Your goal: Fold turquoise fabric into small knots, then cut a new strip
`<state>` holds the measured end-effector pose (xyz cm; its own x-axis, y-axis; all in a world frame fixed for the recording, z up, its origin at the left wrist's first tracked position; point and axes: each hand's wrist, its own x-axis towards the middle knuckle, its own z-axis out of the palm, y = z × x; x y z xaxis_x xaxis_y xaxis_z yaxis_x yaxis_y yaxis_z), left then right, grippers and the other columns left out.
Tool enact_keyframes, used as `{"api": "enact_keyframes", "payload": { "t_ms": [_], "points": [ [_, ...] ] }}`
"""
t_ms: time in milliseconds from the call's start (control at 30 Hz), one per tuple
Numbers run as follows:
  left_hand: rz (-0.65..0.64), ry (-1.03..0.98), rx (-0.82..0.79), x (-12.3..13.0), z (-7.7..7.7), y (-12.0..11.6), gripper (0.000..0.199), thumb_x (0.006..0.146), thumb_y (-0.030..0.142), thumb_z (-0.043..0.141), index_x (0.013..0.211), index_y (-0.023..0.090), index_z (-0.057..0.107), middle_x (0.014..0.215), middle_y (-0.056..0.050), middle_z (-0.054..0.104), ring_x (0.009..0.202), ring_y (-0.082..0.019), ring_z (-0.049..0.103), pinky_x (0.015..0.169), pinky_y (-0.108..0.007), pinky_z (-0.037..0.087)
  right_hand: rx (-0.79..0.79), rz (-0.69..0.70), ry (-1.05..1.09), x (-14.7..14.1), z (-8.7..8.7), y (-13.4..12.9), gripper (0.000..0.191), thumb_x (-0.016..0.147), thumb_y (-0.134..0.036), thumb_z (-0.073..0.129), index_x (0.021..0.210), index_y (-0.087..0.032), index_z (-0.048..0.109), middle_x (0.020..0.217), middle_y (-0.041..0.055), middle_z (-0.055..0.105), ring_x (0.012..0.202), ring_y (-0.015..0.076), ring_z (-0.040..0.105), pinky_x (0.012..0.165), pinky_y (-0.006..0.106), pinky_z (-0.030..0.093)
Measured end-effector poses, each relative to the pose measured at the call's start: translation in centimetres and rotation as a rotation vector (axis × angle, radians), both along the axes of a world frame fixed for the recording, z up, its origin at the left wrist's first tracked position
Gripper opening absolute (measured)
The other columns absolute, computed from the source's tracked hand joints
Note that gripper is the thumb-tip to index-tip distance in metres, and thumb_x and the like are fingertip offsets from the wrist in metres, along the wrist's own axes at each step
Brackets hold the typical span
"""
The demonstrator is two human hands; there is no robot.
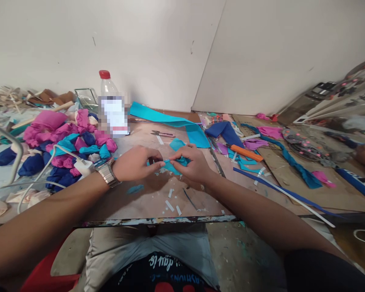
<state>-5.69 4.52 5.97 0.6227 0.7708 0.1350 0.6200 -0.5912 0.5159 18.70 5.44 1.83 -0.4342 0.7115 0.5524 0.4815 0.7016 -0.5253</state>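
Surface edges matter here: the paint-chipped near edge of the surface (109,209) crosses the lower middle of the frame, with white scraps (169,206) between it and the hands. Turquoise cloth (171,168) sits at the centre, bunched directly between the fingertips: the left hand (136,162) pinches its left side, the right hand (192,163) its right, so neither is nearer. Its long axis I cannot tell, as fingers cover much of it. Pink and blue bundles (50,132) crowd the left of the frame; an orange tool (246,153) lies well apart at right. Farther off, small snips (163,134) lie above the hands, then a turquoise strip (164,117), then the pale wall (158,52)
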Motion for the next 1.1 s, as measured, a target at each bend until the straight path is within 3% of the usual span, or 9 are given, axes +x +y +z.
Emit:
{"api": "enact_keyframes", "payload": {
  "t_ms": [267,433,567,700,800,1100],
  "points": [
    [-0.05,-0.047,0.108,0.6,-0.8,-0.5,0.034,0.097,0.045,0.063,0.118,0.02,0.072,0.119,-0.008,0.075,0.111,-0.026,0.068,0.092,-0.036,0.048,-0.051,0.04,0.04,-0.4,0.5,-0.6,0.004,0.087,-0.026,0.075,0.084,-0.025,0.076,0.084,0.0001,0.081,0.078,0.0199,0.073,0.093,0.042,0.039],
    [-0.029,0.042,0.094,0.8,-0.7,-0.7,0.032,0.103,0.036,0.05,0.106,0.018,0.075,0.097,-0.007,0.077,0.088,-0.023,0.068,0.077,-0.033,0.044,-0.103,0.031,0.056,-0.2,0.6,-0.5,0.005,0.086,-0.028,0.075,0.084,-0.024,0.076,0.085,0.0015,0.081,0.08,0.0203,0.071,0.086,0.039,0.045],
    [-0.045,0.025,0.018,0.3,0.2,-0.5,0.033,0.104,0.036,0.047,0.099,0.018,0.075,0.076,-0.002,0.071,0.066,-0.016,0.057,0.065,-0.03,0.035,-0.135,0.048,0.036,-0.1,0.6,-0.3,0.01,0.087,-0.032,0.074,0.083,-0.023,0.074,0.083,0.0009,0.078,0.079,0.0192,0.069,0.08,0.035,0.046],
    [-0.147,0.002,-0.199,-0.2,0.8,0.0,0.036,0.102,0.039,0.049,0.081,0.016,0.068,0.067,0.001,0.059,0.062,-0.012,0.049,0.062,-0.027,0.033,-0.145,0.088,-0.046,0.0,0.6,-0.4,0.01,0.088,-0.032,0.074,0.083,-0.022,0.072,0.084,0.0009,0.077,0.08,0.0193,0.068,0.087,0.037,0.045],
    [-0.169,-0.008,-0.319,-0.3,0.6,0.2,0.037,0.1,0.043,0.052,0.08,0.016,0.067,0.066,0.003,0.054,0.061,-0.011,0.045,0.059,-0.027,0.031,-0.12,0.132,-0.085,-0.1,0.6,-0.5,0.008,0.088,-0.03,0.073,0.083,-0.022,0.071,0.083,0.0007,0.077,0.08,0.0193,0.069,0.091,0.038,0.042],
    [-0.102,-0.017,-0.321,0.5,-0.6,0.1,0.035,0.097,0.041,0.053,0.081,0.014,0.07,0.065,0.002,0.056,0.061,-0.012,0.045,0.059,-0.027,0.03,-0.042,0.157,-0.123,-0.1,0.6,-0.7,0.006,0.089,-0.029,0.072,0.086,-0.023,0.072,0.084,0.0001,0.079,0.081,0.0188,0.07,0.092,0.039,0.038]
  ]
}}
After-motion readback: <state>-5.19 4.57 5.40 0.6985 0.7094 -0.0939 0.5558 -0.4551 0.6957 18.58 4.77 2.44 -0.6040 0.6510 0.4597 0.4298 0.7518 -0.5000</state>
